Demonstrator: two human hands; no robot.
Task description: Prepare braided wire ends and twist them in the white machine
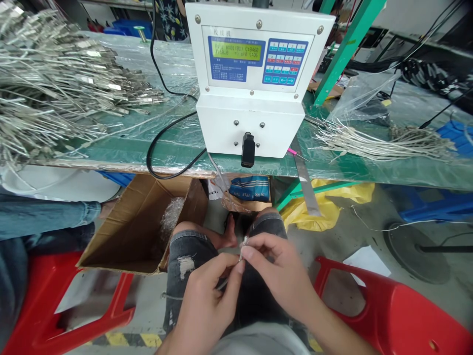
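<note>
The left hand (210,293) and the right hand (283,268) each pinch a thin grey cable with a silvery end (241,254) between thumb and forefinger, above the ripped dark jeans (190,246). A white box-shaped machine (221,125) stands on the green plastic-covered bench (354,171) ahead.

Layout about the machine (225,135), on the bench (347,168); directions from its panel. 9 o'clock: wire pile (70,79), on the bench. Between 3 and 4: wire bundle (391,142), on the bench. 5: bag (314,217), below; farther out, right stool (417,313). 6: sack (251,187), below; nearer the viewer, wire (242,248) between left hand (210,296) and right hand (283,273). Between 7 and 8: carton (125,224), film (172,214) inside; farther out, left stool (40,296).
</note>
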